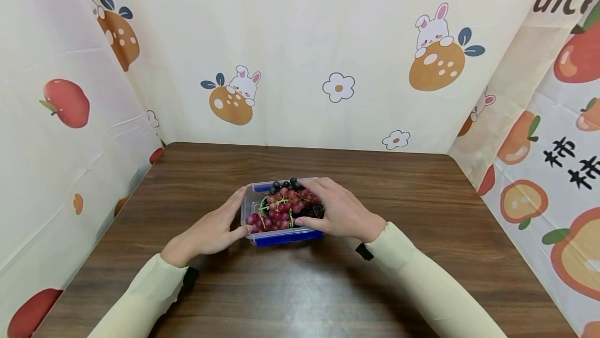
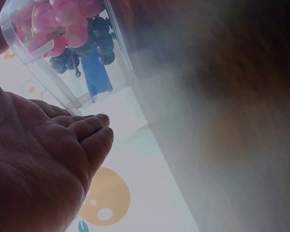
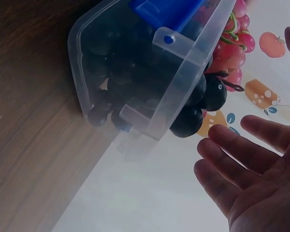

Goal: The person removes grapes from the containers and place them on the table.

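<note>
A clear plastic food container point(image 1: 250, 203) with blue latches sits mid-table, holding red grapes point(image 1: 281, 208) on green stems and black grapes point(image 1: 294, 184). At its left end is my left hand point(image 1: 211, 231), thumb and fingers spread along the rim; in the left wrist view its fingers lie extended beside the container wall point(image 2: 53, 87). My right hand point(image 1: 344, 212) reaches over the right end, partly covering the grapes. From the right wrist, its fingers point(image 3: 237, 154) look straight and apart from the container, near black grapes point(image 3: 186, 121) that rise above the rim.
The dark wooden table point(image 1: 398, 187) has a glossy patch of light near its front. Behind it hangs a printed curtain point(image 1: 300, 30) with rabbits and fruit, and similar fabric point(image 1: 529, 135) closes off both sides.
</note>
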`<state>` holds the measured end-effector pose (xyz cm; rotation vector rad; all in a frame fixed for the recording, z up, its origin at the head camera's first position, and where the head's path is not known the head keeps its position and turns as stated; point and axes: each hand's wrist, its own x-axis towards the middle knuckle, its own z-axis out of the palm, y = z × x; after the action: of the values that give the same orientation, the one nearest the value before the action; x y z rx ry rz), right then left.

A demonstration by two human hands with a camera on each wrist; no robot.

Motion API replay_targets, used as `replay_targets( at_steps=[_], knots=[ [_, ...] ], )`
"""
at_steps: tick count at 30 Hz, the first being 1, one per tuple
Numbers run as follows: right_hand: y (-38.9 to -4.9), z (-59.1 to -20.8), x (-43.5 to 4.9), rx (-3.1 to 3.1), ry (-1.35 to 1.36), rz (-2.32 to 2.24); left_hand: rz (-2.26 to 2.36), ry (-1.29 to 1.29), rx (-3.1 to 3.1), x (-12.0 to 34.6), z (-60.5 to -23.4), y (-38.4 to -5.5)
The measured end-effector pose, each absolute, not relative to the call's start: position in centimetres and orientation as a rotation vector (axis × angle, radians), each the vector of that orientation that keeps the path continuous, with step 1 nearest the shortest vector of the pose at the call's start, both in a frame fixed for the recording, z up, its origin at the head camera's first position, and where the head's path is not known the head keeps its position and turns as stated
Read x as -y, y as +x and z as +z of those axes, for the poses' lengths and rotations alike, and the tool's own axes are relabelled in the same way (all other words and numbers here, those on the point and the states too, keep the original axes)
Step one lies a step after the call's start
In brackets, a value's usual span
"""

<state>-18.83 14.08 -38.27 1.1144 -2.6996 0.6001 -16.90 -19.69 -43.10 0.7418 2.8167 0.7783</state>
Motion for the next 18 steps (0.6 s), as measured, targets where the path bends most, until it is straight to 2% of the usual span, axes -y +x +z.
replay_targets(
  at_steps=[18],
  knots=[
    [-19.2,-38.6,-12.7,2.664,1.136,0.547,0.788,0.752,-2.816,19.7,-43.2,-17.0]
  ],
)
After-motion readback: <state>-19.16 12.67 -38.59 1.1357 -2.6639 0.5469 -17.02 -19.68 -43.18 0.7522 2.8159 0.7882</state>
